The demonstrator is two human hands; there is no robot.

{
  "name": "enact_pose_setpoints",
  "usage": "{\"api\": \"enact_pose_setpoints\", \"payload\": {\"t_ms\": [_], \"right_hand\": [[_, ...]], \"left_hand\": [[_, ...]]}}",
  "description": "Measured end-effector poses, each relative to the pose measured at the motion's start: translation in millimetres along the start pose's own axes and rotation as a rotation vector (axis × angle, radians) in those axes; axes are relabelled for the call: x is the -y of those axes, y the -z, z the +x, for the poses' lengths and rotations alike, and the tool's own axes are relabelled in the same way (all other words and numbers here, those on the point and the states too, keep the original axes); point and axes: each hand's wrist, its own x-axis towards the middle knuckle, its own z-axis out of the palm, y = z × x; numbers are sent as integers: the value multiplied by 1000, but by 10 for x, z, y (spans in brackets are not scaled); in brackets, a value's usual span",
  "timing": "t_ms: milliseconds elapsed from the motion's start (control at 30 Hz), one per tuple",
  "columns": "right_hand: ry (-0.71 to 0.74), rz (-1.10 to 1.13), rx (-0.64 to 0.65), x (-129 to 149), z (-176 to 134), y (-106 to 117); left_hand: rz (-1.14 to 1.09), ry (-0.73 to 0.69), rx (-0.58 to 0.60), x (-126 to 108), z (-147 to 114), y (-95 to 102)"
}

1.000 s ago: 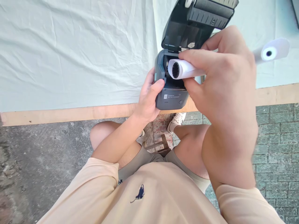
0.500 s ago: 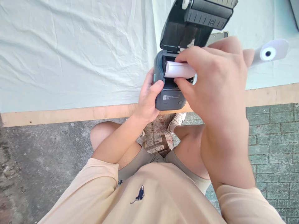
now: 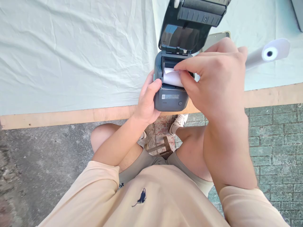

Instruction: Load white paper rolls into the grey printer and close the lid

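A dark label printer [image 3: 171,102] is held at the table's front edge by my left hand [image 3: 149,99], whose fingers wrap its left side with the thumb near the front rim. Its lid [image 3: 181,34] stands swung up, showing a black roller at the top. Inside the paper bay lies a white paper roll [image 3: 172,78]. My right hand [image 3: 217,77] reaches over from the right, thumb and forefinger pinched on the roll's loose paper edge. The right end of the roll is hidden behind those fingers.
A larger white roll with a dark core [image 3: 265,58] lies on the pale cloth [image 3: 78,56] to the right. Partly hidden behind my right hand is a phone [image 3: 214,41]. A grey object [image 3: 297,12] is at the top right corner. The table's wooden edge [image 3: 71,117] runs across in front.
The paper roll has gone down into the printer's bay. My right hand has shifted from gripping the roll's body to pinching its paper edge. The printer has moved slightly left.
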Motion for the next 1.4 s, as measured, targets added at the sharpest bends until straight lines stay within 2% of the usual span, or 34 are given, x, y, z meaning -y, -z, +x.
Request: {"api": "enact_pose_setpoints", "payload": {"t_ms": [100, 200, 300, 633, 800, 933, 1067, 1267, 1400], "right_hand": [[96, 45, -53, 3, -29, 20], [179, 79, -8, 4, -57, 62], [229, 96, 21, 6, -75, 89], [245, 114, 116, 18, -92, 69], [288, 229, -4, -59, -107, 68], [264, 322, -98, -140, -85, 74], [225, 266, 27, -184, -57, 80], [140, 77, 333, -196, -27, 194], [136, 92, 380, -184, -9, 267]], "left_hand": [[-52, 26, 36, -14, 15, 18], [-71, 20, 62, -31, 14, 27], [1, 21, 37, -46, -1, 30], [31, 14, 17, 1, -5, 96], [26, 4, 14, 4, -16, 88], [60, 15, 45, 4, -18, 98], [104, 25, 78, -1, -32, 98], [177, 30, 196, 11, -41, 99], [205, 22, 170, 16, -40, 89]]}}
